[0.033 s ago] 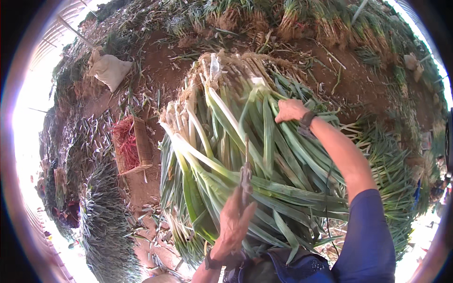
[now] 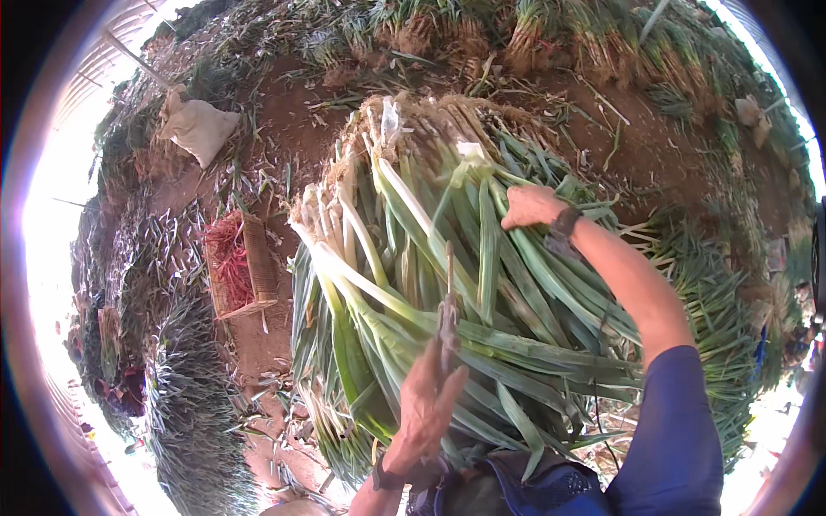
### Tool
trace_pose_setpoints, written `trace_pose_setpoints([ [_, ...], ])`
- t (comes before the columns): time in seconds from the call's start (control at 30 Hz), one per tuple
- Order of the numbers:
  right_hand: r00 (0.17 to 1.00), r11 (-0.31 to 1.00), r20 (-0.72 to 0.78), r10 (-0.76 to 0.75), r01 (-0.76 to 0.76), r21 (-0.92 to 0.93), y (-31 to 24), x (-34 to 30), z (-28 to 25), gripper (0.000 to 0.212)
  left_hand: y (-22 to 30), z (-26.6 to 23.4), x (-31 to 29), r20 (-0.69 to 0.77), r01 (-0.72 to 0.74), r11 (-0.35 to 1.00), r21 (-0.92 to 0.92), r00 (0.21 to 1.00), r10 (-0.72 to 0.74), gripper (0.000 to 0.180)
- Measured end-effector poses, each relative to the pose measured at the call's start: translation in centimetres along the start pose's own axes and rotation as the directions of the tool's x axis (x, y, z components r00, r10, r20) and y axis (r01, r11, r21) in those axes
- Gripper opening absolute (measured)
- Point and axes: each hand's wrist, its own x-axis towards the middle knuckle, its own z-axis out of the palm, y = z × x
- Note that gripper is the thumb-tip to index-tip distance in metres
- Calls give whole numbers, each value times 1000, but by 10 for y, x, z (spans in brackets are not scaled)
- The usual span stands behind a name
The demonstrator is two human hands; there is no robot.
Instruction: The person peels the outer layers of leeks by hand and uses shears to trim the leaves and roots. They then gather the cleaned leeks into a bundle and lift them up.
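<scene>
While the big bundle of green onions [image 2: 447,284] fills the middle of my view, my right hand [image 2: 532,206] grips its leaves at one o'clock, and my left hand [image 2: 428,404] at six o'clock closes around a thin stalk [image 2: 448,292]. A basket of red ties [image 2: 239,267] sits at nine o'clock.

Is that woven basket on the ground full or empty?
Partly full: the woven basket lies on the soil with red strands heaped inside.
</scene>
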Motion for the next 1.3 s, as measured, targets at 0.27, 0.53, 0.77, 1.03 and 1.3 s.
trace_pose_setpoints([
  [0.27,887,752,-89,-454,435,495,38,-112,81,62,9,15,9,115,3,1000,4,993,-3,56],
  [0.53,924,156,-148,-354,214,964,35,-192,113,59,18,24,-24,132,62,995,75,989,-72,60],
  [0.77,925,263,-95,-367,201,944,52,-202,131,61,36,37,-45,273,179,977,115,940,-204,64],
  [1.03,985,385,171,28,-169,907,0,-219,75,60,27,45,-4,127,167,985,-37,979,-161,50],
  [1.3,991,768,-20,-129,113,631,-28,-219,72,49,6,36,118,-4,189,982,13,982,-189,39],
])
